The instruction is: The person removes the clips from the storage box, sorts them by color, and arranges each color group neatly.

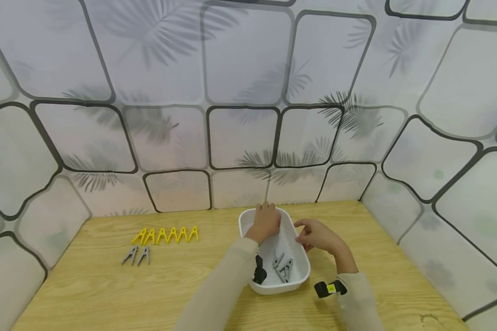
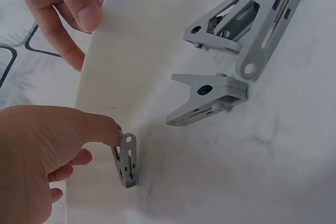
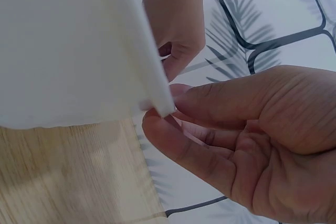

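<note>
My left hand (image 1: 267, 223) reaches into the far end of a white plastic tub (image 1: 269, 289). In the left wrist view its thumb and finger pinch a grey clothespin (image 2: 127, 163) near the tub wall. Other grey clothespins (image 2: 210, 97) lie loose on the tub floor, gathered toward the near end in the head view. My right hand (image 1: 318, 236) is at the tub's right side; the right wrist view shows its thumb and fingertips pinching the rim (image 3: 152, 61).
On the wooden table (image 1: 120, 294), several yellow clothespins (image 1: 172, 235) form a row at the left. Two grey clothespins (image 1: 143, 255) lie just in front of them. Patterned white walls (image 1: 244, 138) enclose the table's back and sides.
</note>
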A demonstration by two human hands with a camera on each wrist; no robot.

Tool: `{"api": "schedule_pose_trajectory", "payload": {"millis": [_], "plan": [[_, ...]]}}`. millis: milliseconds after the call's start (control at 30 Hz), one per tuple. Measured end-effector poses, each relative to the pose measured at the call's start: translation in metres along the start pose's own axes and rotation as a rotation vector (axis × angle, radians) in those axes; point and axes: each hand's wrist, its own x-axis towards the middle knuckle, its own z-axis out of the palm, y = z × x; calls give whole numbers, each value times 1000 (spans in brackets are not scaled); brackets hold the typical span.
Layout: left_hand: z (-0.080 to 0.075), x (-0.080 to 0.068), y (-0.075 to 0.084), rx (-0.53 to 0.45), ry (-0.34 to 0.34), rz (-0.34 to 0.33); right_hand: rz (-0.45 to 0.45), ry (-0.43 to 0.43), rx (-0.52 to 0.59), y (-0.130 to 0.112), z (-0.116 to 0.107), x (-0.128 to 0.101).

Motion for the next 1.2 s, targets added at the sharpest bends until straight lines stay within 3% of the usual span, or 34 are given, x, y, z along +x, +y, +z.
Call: {"api": "schedule_pose_trajectory", "payload": {"millis": [233,467,800,967,1200], "plan": [[-4,0,-5,-56,2,-15,-3,0,-6,0,0,0],[-13,-2,-12,-47,31,-13,1,-1,-11,-2,-1,0],[-24,-10,-20,-27,-19,-22,5,2,2,0,0,1],[-26,-15,-25,-27,23,-19,14,5,0,1,1,1],[-36,-21,-35,-82,131,-3,11,8,-16,-1,1,0]]}}
